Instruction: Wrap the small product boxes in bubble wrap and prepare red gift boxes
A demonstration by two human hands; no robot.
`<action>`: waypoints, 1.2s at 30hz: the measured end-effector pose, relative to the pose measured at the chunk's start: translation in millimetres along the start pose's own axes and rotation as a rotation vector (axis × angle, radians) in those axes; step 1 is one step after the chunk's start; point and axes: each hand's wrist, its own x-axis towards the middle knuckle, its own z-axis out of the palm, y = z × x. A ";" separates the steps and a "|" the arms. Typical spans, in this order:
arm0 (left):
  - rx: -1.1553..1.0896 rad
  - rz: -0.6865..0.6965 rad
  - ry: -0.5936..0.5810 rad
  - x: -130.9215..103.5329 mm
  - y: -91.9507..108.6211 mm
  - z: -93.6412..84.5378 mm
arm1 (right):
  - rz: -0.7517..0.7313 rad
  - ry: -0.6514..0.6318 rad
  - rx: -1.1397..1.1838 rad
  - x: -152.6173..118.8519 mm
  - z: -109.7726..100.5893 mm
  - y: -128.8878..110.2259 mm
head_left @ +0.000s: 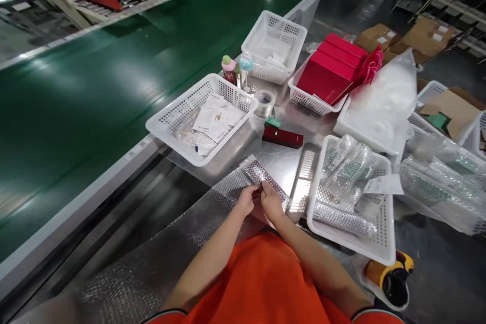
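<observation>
A long sheet of clear bubble wrap point(212, 205) runs from the lower left up to the metal table. At its end lies a narrow, reddish wrapped bundle point(255, 169), its contents blurred by the bubbles. My left hand point(247, 200) pinches the wrap's near side with curled fingers. Close against it, my right hand point(272, 202) grips the wrap from the right, thumb near the left hand. Just beyond the hands, a dark red box point(282, 137) rests on the table beside a small green item point(272, 122).
A white basket point(201, 159) with paper slips stands left, and another basket point(391, 243) with bubble-wrapped packages right. Behind are a tape roll point(265, 102), red bags point(334, 68) and a further basket point(273, 73). A green conveyor point(114, 81) borders the left; a yellow-black scanner point(393, 278) sits lower right.
</observation>
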 end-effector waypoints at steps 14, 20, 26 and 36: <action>0.103 0.062 0.125 12.6 -12.1 7.8 | 0.211 -0.087 0.152 31.0 -39.3 27.5; 0.106 0.074 0.234 11.5 -23.9 18.2 | 0.227 -0.270 0.153 42.4 -47.1 31.0; 0.204 0.119 0.369 35.5 -22.5 58.2 | 0.288 -0.247 0.094 59.1 -55.9 63.7; 0.444 0.178 0.414 34.3 -2.7 77.6 | 0.251 -0.253 -0.050 59.2 -60.0 66.8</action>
